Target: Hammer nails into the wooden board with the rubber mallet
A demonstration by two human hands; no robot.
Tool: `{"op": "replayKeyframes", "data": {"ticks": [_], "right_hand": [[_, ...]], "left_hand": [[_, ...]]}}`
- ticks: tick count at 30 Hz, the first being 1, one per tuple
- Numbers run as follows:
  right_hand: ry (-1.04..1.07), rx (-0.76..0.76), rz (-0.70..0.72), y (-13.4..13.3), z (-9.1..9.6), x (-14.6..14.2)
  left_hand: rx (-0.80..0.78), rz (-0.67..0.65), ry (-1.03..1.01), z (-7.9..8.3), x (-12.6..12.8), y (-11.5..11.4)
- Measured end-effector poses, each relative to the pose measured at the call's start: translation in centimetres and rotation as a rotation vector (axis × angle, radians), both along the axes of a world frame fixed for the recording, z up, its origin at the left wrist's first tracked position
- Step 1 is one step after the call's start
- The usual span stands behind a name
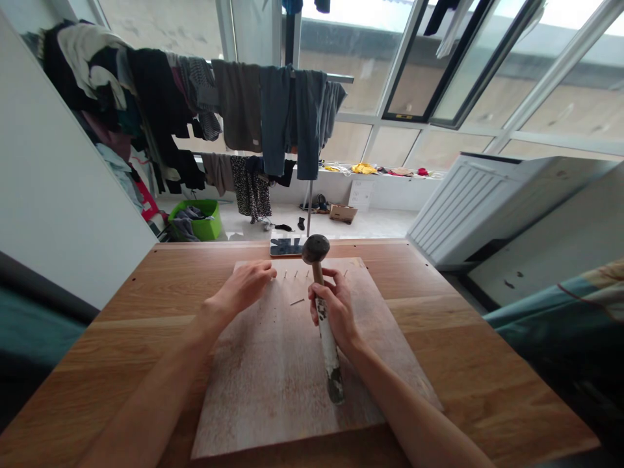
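Note:
A mallet (328,338) with a rounded dark head and a worn, white-painted wooden handle is gripped in my right hand (335,304), its head pointing up and away from me. My left hand (249,283) is closed in a pinch at the left end of a row of nails, with what looks like a nail (273,278) at the fingertips, mostly hidden. Several nails (295,274) stand upright along the far part of a pale wooden board (273,383). One loose nail (297,301) lies flat on the board between my hands.
The board rests on a brown wooden table (439,325). A phone (286,245) lies at the table's far edge, behind the board. Beyond are hanging clothes (238,104), a green basket (207,224), a cardboard box (343,213) and a white ribbed appliance (458,201) at the right.

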State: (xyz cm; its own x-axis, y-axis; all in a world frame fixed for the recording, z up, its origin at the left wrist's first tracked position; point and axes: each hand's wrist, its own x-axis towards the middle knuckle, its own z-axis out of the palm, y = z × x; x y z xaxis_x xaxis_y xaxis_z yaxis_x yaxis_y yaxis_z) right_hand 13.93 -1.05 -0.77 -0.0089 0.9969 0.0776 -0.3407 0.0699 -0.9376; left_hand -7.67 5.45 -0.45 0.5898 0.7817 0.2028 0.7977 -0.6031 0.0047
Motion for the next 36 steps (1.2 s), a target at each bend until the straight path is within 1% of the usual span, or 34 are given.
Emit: {"op": "replayKeyframes", "data": {"ticks": [4,8,10,15,18,22,26,29,32,36], "right_hand": [[-0.011,0.004,0.007,0.1,0.0,0.0],[-0.023,-0.007,0.019,0.0,0.0,0.0],[-0.027,-0.016,0.037,0.0,0.1,0.0],[-0.020,-0.033,0.148,-0.1,-0.1,0.0],[0.023,-0.039,0.238,0.0,-0.4,-0.2],[0.079,-0.039,0.337,-0.1,-0.2,-0.5],[0.056,-0.074,0.415,-0.5,0.5,-0.6],[0.039,-0.084,0.422,-0.7,0.6,-0.6],[0.033,-0.067,0.420,-0.7,0.4,-0.7],[0.028,-0.038,0.468,-0.5,0.0,-0.9]], "left_hand": [[-0.012,-0.008,-0.016,0.0,0.3,-0.1],[-0.043,-0.003,-0.112,-0.7,0.4,0.1],[-0.057,0.008,-0.218,-1.4,0.5,0.2],[-0.101,0.042,-0.632,-3.4,0.8,0.7],[-0.132,0.061,-0.749,-4.0,0.7,1.1],[-0.132,0.079,-0.783,-4.0,0.4,1.2],[-0.120,0.090,-0.799,-3.7,0.2,1.1],[-0.122,0.089,-0.808,-3.7,0.2,1.1],[-0.122,0.091,-0.815,-3.8,0.3,1.2],[-0.120,0.092,-0.821,-3.9,0.3,1.3]]}}
